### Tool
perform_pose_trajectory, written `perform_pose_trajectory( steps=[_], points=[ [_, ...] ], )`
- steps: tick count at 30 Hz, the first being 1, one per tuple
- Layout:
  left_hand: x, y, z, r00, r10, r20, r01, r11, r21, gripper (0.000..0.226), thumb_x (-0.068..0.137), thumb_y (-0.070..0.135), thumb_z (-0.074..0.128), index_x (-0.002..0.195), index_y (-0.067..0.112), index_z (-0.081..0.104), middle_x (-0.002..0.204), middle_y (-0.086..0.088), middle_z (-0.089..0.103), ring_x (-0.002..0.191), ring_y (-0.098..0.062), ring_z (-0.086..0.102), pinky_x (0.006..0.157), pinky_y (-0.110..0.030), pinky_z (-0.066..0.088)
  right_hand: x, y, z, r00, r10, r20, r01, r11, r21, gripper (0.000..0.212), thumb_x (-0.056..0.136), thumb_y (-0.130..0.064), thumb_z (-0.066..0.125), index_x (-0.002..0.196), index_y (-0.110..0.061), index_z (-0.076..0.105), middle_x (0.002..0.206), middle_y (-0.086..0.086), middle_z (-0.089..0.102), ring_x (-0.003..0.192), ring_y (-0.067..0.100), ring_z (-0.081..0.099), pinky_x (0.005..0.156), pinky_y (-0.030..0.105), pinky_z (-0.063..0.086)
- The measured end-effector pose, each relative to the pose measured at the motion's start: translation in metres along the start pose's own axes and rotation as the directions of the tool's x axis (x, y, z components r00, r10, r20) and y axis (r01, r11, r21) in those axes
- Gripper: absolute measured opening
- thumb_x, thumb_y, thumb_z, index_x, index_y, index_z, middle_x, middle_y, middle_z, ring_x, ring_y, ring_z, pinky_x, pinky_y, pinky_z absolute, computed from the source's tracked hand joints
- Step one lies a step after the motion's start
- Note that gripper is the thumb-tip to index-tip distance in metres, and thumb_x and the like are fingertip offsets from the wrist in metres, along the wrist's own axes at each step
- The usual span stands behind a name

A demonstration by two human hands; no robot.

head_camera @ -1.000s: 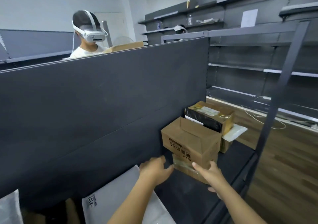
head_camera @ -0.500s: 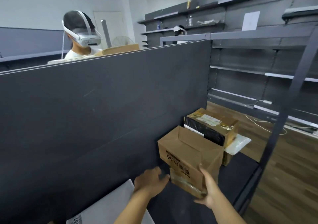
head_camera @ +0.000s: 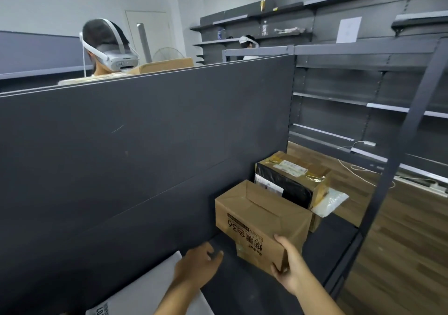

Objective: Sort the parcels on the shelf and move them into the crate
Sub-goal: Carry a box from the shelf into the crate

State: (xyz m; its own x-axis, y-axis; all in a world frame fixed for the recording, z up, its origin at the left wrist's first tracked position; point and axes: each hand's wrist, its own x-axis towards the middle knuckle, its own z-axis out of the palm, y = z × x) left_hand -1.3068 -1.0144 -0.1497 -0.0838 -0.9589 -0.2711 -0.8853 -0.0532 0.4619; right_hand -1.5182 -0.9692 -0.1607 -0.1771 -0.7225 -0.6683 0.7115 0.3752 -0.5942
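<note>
A brown cardboard box (head_camera: 260, 215) with printed black characters sits on the dark shelf (head_camera: 327, 249), tilted, its top flaps loose. My right hand (head_camera: 287, 263) grips its near right corner, thumb on the front face. My left hand (head_camera: 198, 266) hovers left of the box with fingers apart, holding nothing. Behind the box stands a taped box with a black side and a white label (head_camera: 293, 176). A white plastic mailer (head_camera: 329, 202) pokes out under it. No crate is in view.
A white mailer bag (head_camera: 145, 293) lies on the shelf under my left forearm. A tall dark back panel (head_camera: 145, 145) closes the shelf's far side. A metal upright (head_camera: 397, 154) stands at the right. Beyond it are wooden floor and cables. A person in a headset (head_camera: 106, 48) stands behind the panel.
My right hand has closed around the box's near corner and the box has tipped up. My left hand has slid away to the left of it. The view has shifted right.
</note>
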Motion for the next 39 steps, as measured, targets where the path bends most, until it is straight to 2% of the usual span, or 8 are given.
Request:
perform_pose_trajectory(
  steps=[5, 8, 13, 17, 22, 26, 30, 39],
  points=[
    [-0.021, -0.024, -0.025, 0.99, -0.139, 0.001, 0.123, 0.875, -0.468, 0.038, 0.095, 0.053, 0.043, 0.104, 0.018, 0.055, 0.106, -0.007, 0.066, 0.078, -0.018, 0.061, 0.074, -0.033, 0.054, -0.031, 0.014, -0.006, 0.967, -0.209, 0.144, 0.216, 0.976, -0.032, 0.036, 0.083, -0.012, 0.069, 0.114, -0.015, 0.052, 0.104, 0.004, 0.061, 0.093, 0.017, 0.056, 0.092, 0.035, 0.042],
    [-0.035, -0.043, -0.05, 0.953, -0.211, 0.216, 0.294, 0.483, -0.825, 0.065, 0.092, 0.063, 0.038, 0.123, 0.009, 0.054, 0.116, -0.013, 0.065, 0.081, -0.029, 0.067, 0.068, -0.035, 0.052, -0.047, 0.017, -0.014, 0.86, -0.353, 0.369, 0.458, 0.852, -0.254, 0.105, 0.053, -0.026, 0.085, 0.14, -0.038, 0.028, 0.129, -0.001, 0.055, 0.114, 0.019, 0.057, 0.088, 0.034, 0.052],
    [-0.063, -0.077, -0.077, 0.887, -0.05, 0.458, 0.459, 0.193, -0.867, 0.095, 0.08, 0.082, 0.024, 0.146, 0.015, 0.034, 0.139, -0.021, 0.049, 0.101, -0.042, 0.063, 0.088, -0.052, 0.049, -0.076, 0.019, -0.01, 0.677, -0.389, 0.625, 0.734, 0.422, -0.532, 0.122, 0.044, -0.051, 0.086, 0.135, -0.064, 0.007, 0.145, -0.027, 0.015, 0.134, 0.005, 0.028, 0.109, 0.039, 0.036],
    [-0.076, -0.099, -0.083, 0.888, 0.037, 0.458, 0.459, 0.008, -0.889, 0.105, 0.065, 0.093, 0.031, 0.15, 0.032, 0.027, 0.152, -0.008, 0.037, 0.127, -0.042, 0.046, 0.109, -0.062, 0.027, -0.086, 0.031, -0.007, 0.644, -0.25, 0.723, 0.752, 0.379, -0.539, 0.122, 0.052, -0.04, 0.088, 0.132, -0.068, 0.001, 0.142, -0.037, 0.009, 0.13, -0.008, 0.027, 0.103, 0.026, 0.039],
    [-0.094, -0.107, -0.102, 0.929, 0.081, 0.361, 0.357, 0.055, -0.932, 0.078, 0.074, 0.082, 0.04, 0.135, 0.033, 0.049, 0.144, -0.012, 0.044, 0.13, -0.042, 0.041, 0.108, -0.07, 0.019, -0.093, 0.034, -0.002, 0.726, -0.159, 0.669, 0.597, 0.631, -0.496, 0.113, 0.048, -0.02, 0.085, 0.133, -0.061, 0.024, 0.144, -0.006, 0.044, 0.126, 0.02, 0.051, 0.096, 0.042, 0.05],
    [-0.104, -0.114, -0.109, 0.93, 0.08, 0.358, 0.342, 0.166, -0.925, 0.062, 0.083, 0.063, 0.043, 0.13, 0.024, 0.056, 0.141, -0.016, 0.045, 0.137, -0.036, 0.033, 0.111, -0.065, 0.019, -0.101, 0.032, 0.007, 0.797, -0.127, 0.59, 0.336, 0.905, -0.26, 0.082, 0.063, -0.055, 0.074, 0.136, -0.029, 0.046, 0.13, 0.012, 0.06, 0.115, 0.039, 0.057, 0.087, 0.061, 0.047],
    [-0.114, -0.12, -0.107, 0.952, 0.116, 0.284, 0.252, 0.235, -0.939, 0.051, 0.084, 0.037, 0.039, 0.12, 0.01, 0.061, 0.123, -0.019, 0.063, 0.113, -0.034, 0.055, 0.101, -0.057, 0.04, -0.107, 0.035, 0.014, 0.905, -0.162, 0.393, 0.278, 0.925, -0.258, 0.052, 0.094, -0.059, 0.032, 0.122, -0.025, 0.06, 0.114, 0.011, 0.067, 0.101, 0.033, 0.06, 0.087, 0.052, 0.045],
    [-0.131, -0.114, -0.089, 0.976, 0.069, 0.206, 0.191, 0.186, -0.964, 0.043, 0.087, 0.052, 0.05, 0.105, 0.017, 0.069, 0.091, -0.012, 0.074, 0.083, -0.028, 0.066, 0.071, -0.038, 0.048, -0.109, 0.045, 0.019, 0.853, -0.27, 0.447, 0.409, 0.877, -0.25, 0.047, 0.086, -0.048, 0.056, 0.121, -0.017, 0.051, 0.114, 0.015, 0.063, 0.097, 0.03, 0.062, 0.075, 0.039, 0.049]
  ],
)
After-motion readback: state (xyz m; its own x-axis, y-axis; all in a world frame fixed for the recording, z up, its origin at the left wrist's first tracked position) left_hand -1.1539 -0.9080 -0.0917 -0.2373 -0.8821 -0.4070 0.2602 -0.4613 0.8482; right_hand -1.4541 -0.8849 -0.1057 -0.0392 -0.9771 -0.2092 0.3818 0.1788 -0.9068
